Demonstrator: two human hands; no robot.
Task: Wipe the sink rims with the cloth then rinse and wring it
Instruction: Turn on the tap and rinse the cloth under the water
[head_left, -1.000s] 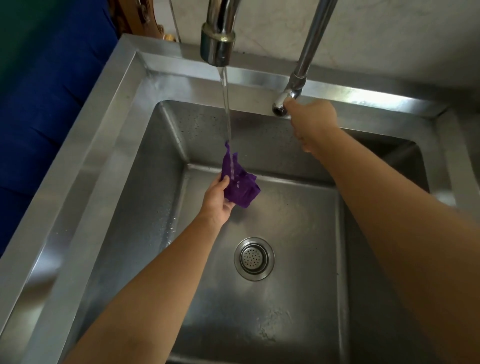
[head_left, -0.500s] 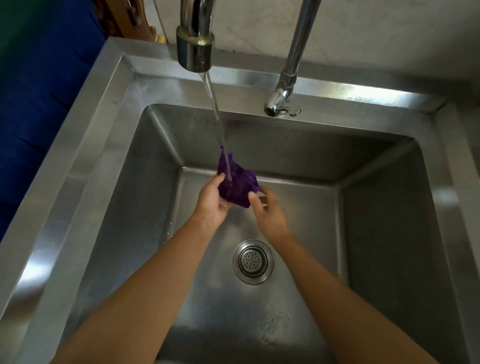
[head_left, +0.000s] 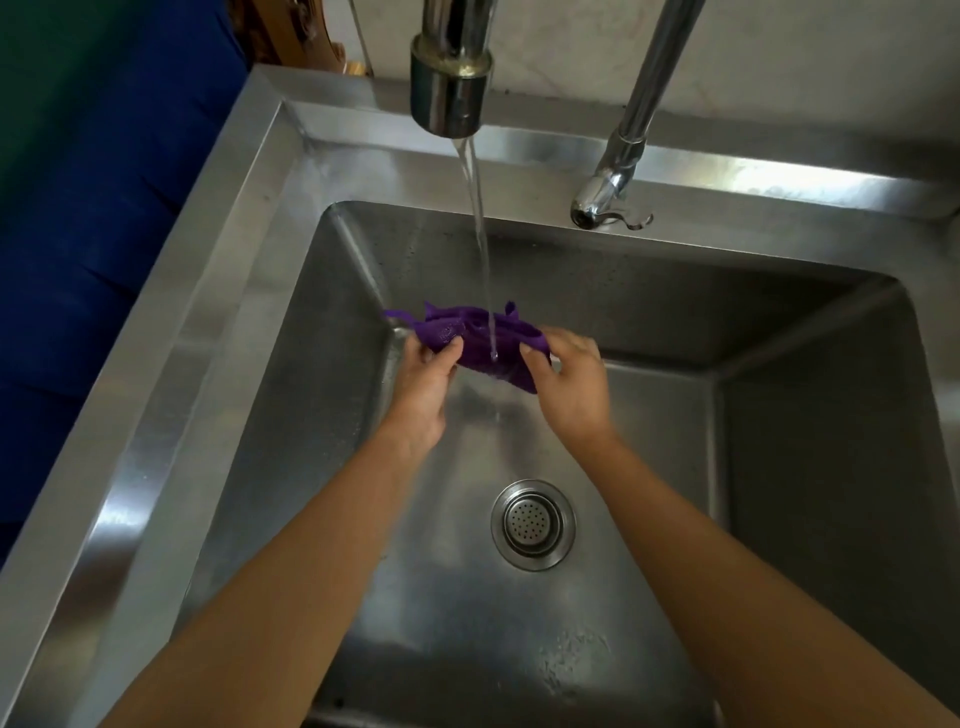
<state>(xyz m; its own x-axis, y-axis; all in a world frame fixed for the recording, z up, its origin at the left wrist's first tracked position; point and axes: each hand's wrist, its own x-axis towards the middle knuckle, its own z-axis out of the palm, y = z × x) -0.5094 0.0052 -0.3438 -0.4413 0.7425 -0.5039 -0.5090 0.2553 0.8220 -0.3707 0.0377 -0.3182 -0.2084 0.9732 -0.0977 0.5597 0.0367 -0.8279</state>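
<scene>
— How were the hands set?

— Both forearms reached forward over the sink (head_left: 218, 291), angled toward each other. The left hand (head_left: 423, 387) had its back toward me, thumb and fingers pinched on the left end of the cloth (head_left: 480, 343). The right hand (head_left: 571, 384) pinched the right end between thumb and forefinger, its other fingers curled loosely.

— And the cloth?

— Purple, bunched, held above the basin floor, behind the drain (head_left: 533, 525). Its long axis ran left to right between the hands, sagging toward the lower right. A thin tail stuck out to the left past the left hand, and a small corner stood up at the right.

— Water?

— A stream (head_left: 478, 228) fell from the spout (head_left: 449, 93) and struck the cloth near its middle, between the two hands. The tap handle (head_left: 610, 205) sat on the back rim, well apart from both hands.
</scene>
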